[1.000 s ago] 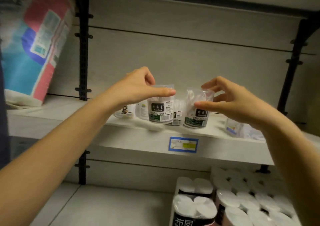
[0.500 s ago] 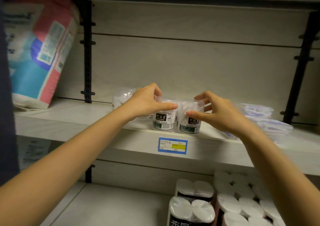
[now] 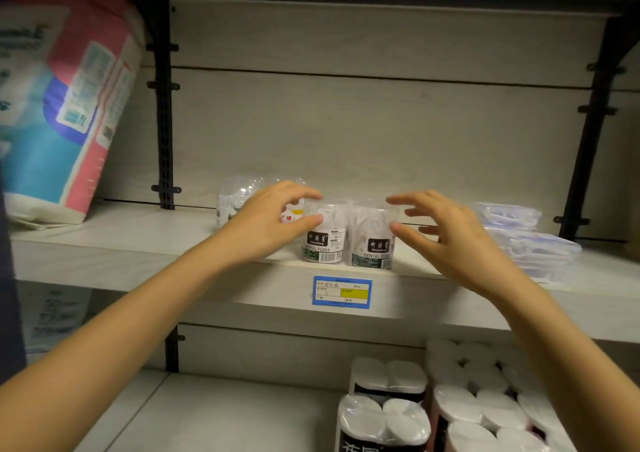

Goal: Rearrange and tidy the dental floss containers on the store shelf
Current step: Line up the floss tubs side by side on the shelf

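Note:
Two clear dental floss containers with dark labels stand side by side at the front edge of the pale shelf [image 3: 138,247]. My left hand [image 3: 266,223] grips the left container [image 3: 323,240] near its lid, thumb on the front and fingers over the top. My right hand [image 3: 450,236] is beside the right container [image 3: 372,243] with its fingers spread, the thumb tip just at the container's side. Further back, more clear floss containers [image 3: 235,195] stand partly hidden by my left hand.
Flat clear packs [image 3: 526,243] are stacked at the shelf's right. A big pink and blue bag [image 3: 62,105] leans at the left. A blue price tag [image 3: 342,292] is on the shelf's front edge. Toilet roll packs [image 3: 450,399] fill the lower shelf. Black uprights [image 3: 164,105] flank the bay.
Both containers came down from the air onto the shelf's front edge, side by side. My right hand has since spread its fingers and come off its container.

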`<state>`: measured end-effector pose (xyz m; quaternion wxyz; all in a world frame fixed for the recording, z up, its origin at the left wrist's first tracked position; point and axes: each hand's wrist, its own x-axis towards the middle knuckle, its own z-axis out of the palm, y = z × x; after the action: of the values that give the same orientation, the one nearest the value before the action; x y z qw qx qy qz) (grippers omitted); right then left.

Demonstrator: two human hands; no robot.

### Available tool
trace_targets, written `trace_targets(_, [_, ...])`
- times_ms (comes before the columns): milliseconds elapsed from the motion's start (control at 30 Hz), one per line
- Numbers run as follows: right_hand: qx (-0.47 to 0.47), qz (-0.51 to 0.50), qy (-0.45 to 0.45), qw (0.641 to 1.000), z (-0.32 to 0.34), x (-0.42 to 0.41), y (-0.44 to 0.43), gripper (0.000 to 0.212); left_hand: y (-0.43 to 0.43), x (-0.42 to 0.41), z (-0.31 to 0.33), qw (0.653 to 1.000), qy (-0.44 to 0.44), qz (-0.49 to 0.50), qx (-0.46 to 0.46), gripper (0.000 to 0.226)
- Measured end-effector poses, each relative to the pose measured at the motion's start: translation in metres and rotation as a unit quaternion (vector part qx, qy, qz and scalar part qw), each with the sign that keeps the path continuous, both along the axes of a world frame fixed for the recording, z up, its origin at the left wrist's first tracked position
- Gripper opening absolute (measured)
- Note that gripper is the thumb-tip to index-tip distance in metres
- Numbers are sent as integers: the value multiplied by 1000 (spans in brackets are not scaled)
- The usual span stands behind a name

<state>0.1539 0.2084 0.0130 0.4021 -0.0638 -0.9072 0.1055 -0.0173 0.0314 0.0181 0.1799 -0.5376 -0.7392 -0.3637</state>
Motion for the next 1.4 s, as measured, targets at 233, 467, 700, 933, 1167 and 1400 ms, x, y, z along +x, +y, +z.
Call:
trace_targets(233, [11, -37, 57, 998, -10, -8, 0, 27, 4, 7, -6, 999, 11, -7, 33, 34])
trace_targets(467, [30, -58, 74, 995, -20, 1, -10, 44, 0, 13, -10, 996, 62, 34, 48, 44])
trace_targets(700, [-32, -18, 137, 990, -50, 84, 0, 11, 8, 68, -17, 985, 103, -24, 135, 18])
trace_targets(933, [-109, -35, 78, 990, -38, 145, 85, 18, 60, 122, -22, 996, 21, -72, 52, 28])
trace_targets(1167, [-98, -34, 5, 995, -14, 139, 145, 59, 132, 150, -15, 999, -42, 18, -22, 68])
trace_targets(1400, [-117, -7, -105, 987, 0, 117, 157, 87, 165, 141, -10, 984, -23, 141, -102, 92])
